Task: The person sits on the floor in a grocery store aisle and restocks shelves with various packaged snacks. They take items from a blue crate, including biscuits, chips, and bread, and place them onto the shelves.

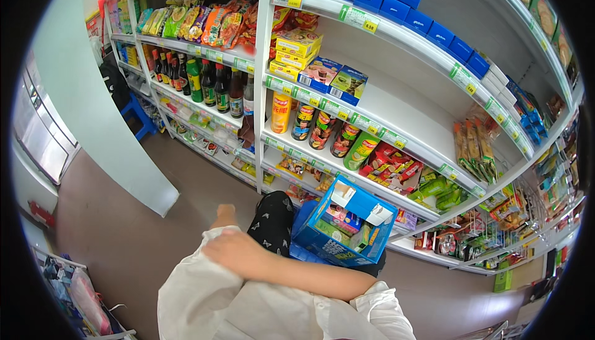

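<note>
My right arm reaches across my body, and my right hand [234, 252] lies on the left sleeve [188, 270] of my white shirt, near its cuff; whether its fingers grip the cloth cannot be told. Beyond that cuff, my left hand [226, 214] is small and blurred, its fingers unclear. An open blue cardboard box [334, 247] is at my knees, tilted, with several small snack boxes [344, 217] inside. Blue plastic [304, 251] shows beneath and beside it. On the middle shelf ahead stand yellow boxes [297, 45], a pink-and-blue box [320, 74] and a green-and-blue box [348, 84].
White store shelving [267, 19] curves across the front. It holds chip canisters [320, 131], sauce bottles [209, 84], noodle packs [223, 26] and blue boxes [418, 19]. A pale panel [111, 107] stands at left, near a blue stool [139, 114]. A basket of goods [79, 293] sits lower left.
</note>
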Demonstrator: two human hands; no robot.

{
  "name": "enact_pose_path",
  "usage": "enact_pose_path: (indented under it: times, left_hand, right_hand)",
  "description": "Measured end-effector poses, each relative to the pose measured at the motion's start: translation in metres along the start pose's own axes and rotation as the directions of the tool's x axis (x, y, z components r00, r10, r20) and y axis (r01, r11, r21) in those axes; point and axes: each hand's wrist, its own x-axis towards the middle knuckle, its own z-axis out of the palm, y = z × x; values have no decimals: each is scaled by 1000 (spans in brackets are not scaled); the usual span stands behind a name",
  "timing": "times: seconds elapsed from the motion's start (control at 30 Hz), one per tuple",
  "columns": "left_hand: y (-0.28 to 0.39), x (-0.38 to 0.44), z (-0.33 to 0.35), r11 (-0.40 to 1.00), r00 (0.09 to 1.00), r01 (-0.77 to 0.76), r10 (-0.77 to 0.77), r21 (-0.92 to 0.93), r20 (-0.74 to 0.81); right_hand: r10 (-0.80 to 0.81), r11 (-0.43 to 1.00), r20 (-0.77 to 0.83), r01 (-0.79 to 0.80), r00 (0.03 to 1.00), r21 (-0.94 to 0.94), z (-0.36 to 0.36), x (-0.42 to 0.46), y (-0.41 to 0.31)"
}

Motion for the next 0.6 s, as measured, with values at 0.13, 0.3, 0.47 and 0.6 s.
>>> enact_pose_path:
  times: [0.13, 0.3, 0.47, 0.6]
  left_hand:
    - [91, 14, -47, 917, 998, 36, -15, -397, 56]
    - [186, -45, -76, 639, 993, -97, 109, -763, -35]
    - [240, -71, -129, 474, 953, -290, 220, -831, -208]
    - [256, -85, -162, 392, 895, -440, 264, -808, -359]
  right_hand:
    - [-108, 970, -210, 149, 972, 192, -23, -7, -27]
    - [208, 976, -298, -176, 932, 130, -27, -4, -12]
    - [209, 972, -166, -223, 964, -68, -23, -3, -7]
    - [178, 984, 320, -173, 931, -46, -29, -8, -27]
